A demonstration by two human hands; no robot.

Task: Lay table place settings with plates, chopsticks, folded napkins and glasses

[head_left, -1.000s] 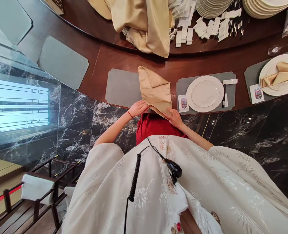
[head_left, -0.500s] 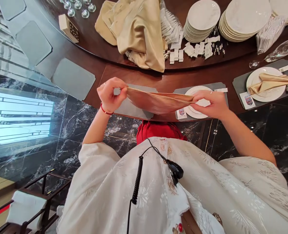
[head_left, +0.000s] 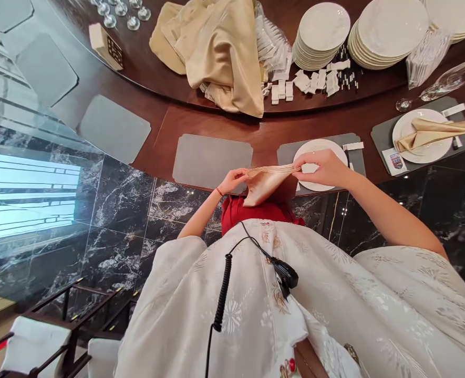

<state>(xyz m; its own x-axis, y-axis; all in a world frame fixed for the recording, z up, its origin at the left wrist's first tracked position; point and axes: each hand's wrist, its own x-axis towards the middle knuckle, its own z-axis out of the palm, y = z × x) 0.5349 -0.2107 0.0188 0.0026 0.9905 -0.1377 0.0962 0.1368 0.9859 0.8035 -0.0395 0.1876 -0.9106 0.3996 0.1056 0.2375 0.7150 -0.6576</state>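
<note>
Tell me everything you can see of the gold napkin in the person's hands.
The gold napkin looks like smooth, faintly shiny satin, with a doubled edge along its top. The left hand pinches one end of that edge and the right hand the other, holding it fairly straight while the cloth sags below in a soft point. It hangs just off the near edge of the dark wooden table.

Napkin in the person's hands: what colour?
The napkin is plain pale gold, with no visible pattern; it shows best in the head view.
</note>
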